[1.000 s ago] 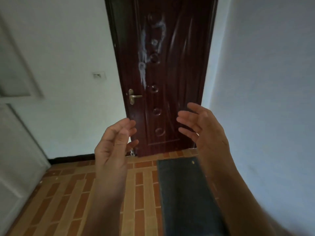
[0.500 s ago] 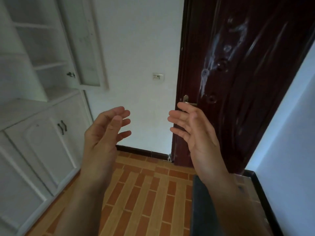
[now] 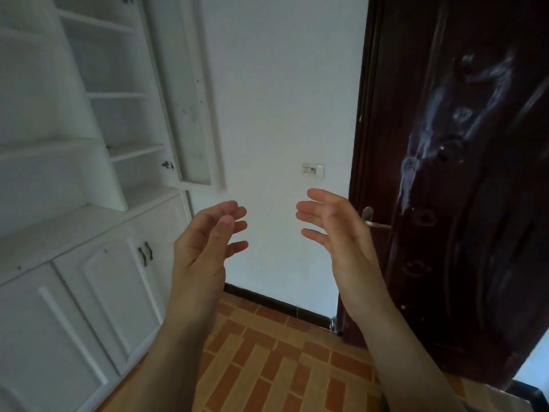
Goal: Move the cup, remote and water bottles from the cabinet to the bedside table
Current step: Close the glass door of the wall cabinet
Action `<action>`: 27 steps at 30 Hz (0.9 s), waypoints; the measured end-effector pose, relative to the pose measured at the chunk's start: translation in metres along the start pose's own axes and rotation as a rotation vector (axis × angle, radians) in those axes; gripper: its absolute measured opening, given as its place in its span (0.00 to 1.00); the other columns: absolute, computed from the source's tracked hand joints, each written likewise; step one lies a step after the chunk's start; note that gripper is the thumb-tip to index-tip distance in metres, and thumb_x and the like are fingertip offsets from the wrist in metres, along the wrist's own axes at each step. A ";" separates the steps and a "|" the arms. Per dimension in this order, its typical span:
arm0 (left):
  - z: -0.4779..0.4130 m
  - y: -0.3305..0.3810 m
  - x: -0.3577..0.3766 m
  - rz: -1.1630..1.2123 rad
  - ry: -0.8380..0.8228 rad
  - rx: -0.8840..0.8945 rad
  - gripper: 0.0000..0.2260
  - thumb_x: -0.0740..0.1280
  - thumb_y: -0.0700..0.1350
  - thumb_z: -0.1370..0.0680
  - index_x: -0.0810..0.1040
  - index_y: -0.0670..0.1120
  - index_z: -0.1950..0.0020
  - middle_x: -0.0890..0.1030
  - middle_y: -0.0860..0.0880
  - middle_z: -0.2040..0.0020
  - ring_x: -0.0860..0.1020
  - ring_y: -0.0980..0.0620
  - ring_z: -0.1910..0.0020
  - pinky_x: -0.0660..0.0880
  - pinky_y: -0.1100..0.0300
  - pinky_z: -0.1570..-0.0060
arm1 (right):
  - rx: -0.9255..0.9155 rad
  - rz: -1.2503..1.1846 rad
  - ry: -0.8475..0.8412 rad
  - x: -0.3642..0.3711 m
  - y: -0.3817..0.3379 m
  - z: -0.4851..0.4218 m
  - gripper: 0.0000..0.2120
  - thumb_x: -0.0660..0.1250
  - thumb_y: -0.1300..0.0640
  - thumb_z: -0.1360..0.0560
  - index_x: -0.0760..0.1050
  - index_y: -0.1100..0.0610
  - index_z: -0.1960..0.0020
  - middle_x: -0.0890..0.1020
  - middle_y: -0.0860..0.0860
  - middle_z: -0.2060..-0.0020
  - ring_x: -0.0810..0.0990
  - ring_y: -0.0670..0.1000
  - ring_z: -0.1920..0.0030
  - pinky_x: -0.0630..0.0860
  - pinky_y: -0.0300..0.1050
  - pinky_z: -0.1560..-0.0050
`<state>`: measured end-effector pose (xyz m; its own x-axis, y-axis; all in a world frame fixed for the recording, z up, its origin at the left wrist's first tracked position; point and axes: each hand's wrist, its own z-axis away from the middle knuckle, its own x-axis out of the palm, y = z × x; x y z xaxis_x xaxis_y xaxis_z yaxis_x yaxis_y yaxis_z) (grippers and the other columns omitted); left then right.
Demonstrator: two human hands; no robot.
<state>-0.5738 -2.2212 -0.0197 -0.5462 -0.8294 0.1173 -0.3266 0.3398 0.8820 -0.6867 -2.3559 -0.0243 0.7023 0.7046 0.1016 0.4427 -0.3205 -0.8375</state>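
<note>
1. The left hand (image 3: pixel 208 248) is raised in front of the person with the palm turned inward and the fingers loosely curved and spread. Its grip is wide and holds nothing.
2. The right hand (image 3: pixel 341 239) is raised at about the same height, well apart from the left, with its palm facing the other palm. The fingers are nearly straight. Its grip is also wide and empty.
3. Judgement: two empty hands held palm to palm suggest they are readied to take something up, not to set anything down.
4. The cabinet (image 3: pixel 98 263) is white and stands on the left. Its upper glazed door (image 3: pixel 190 99) is swung out toward the wall (image 3: pixel 282 114), exposing the shelves (image 3: pixel 118 96). Judgement: it is open to give access to them. The lower doors (image 3: pixel 118 292) are closed, and their dark handles (image 3: pixel 145 254) are untouched.
5. The cup, remote and water bottles do not show anywhere in the view. The cabinet runs off the left edge, so I cannot tell where they are.
6. The bedside table is not in view.
7. Surroundings: a light switch (image 3: pixel 312 170) sits on the wall beside a dark door (image 3: pixel 460 203) with a lever handle (image 3: pixel 374 221), and the tiled floor (image 3: pixel 267 367) is laid in a brick pattern.
8. Judgement: the step in hand is the approach to the cabinet. The hands point at the bare wall, not the shelves, so the next move calls for a turn to the left.
</note>
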 end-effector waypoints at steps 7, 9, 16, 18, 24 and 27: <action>-0.053 -0.034 0.010 -0.042 0.008 -0.008 0.19 0.61 0.57 0.25 0.81 0.51 0.40 0.85 0.56 0.44 0.84 0.55 0.44 0.80 0.58 0.49 | 0.050 -0.025 0.002 -0.003 0.041 -0.050 0.18 0.61 0.45 0.23 0.77 0.50 0.37 0.85 0.45 0.46 0.83 0.46 0.40 0.79 0.48 0.37; -0.069 -0.047 0.006 -0.040 0.027 -0.012 0.19 0.61 0.57 0.25 0.81 0.51 0.41 0.85 0.56 0.44 0.84 0.55 0.45 0.80 0.58 0.50 | 0.065 -0.035 0.002 0.002 0.055 -0.066 0.18 0.61 0.45 0.23 0.77 0.50 0.37 0.85 0.47 0.46 0.83 0.47 0.40 0.80 0.48 0.37; -0.136 -0.095 -0.021 0.009 0.100 -0.040 0.12 0.61 0.48 0.18 0.81 0.49 0.41 0.85 0.53 0.44 0.84 0.54 0.45 0.80 0.54 0.47 | 0.050 -0.032 -0.013 0.048 0.104 -0.131 0.21 0.59 0.40 0.24 0.75 0.48 0.35 0.85 0.49 0.45 0.84 0.48 0.41 0.80 0.48 0.39; -0.164 -0.105 -0.034 0.016 0.119 -0.018 0.11 0.60 0.47 0.17 0.81 0.49 0.41 0.85 0.53 0.44 0.84 0.53 0.45 0.80 0.53 0.47 | 0.034 -0.029 -0.041 0.065 0.118 -0.154 0.22 0.58 0.40 0.23 0.75 0.49 0.35 0.85 0.50 0.44 0.84 0.49 0.41 0.80 0.49 0.39; -0.254 -0.127 -0.073 0.035 0.147 0.000 0.10 0.61 0.46 0.17 0.82 0.50 0.42 0.85 0.53 0.45 0.84 0.53 0.45 0.80 0.51 0.45 | 0.057 -0.053 -0.052 0.117 0.161 -0.224 0.20 0.57 0.44 0.22 0.76 0.51 0.36 0.85 0.52 0.45 0.84 0.50 0.42 0.81 0.53 0.38; -0.289 -0.141 -0.090 0.017 0.145 0.009 0.11 0.61 0.46 0.17 0.81 0.49 0.41 0.85 0.52 0.44 0.83 0.52 0.44 0.80 0.51 0.45 | 0.042 -0.055 -0.059 0.141 0.182 -0.255 0.20 0.56 0.45 0.21 0.76 0.52 0.35 0.85 0.52 0.44 0.84 0.51 0.42 0.81 0.50 0.40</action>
<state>-0.2554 -2.3232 -0.0228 -0.4345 -0.8787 0.1980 -0.3252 0.3580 0.8752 -0.3653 -2.4764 -0.0251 0.6427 0.7570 0.1175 0.4554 -0.2542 -0.8533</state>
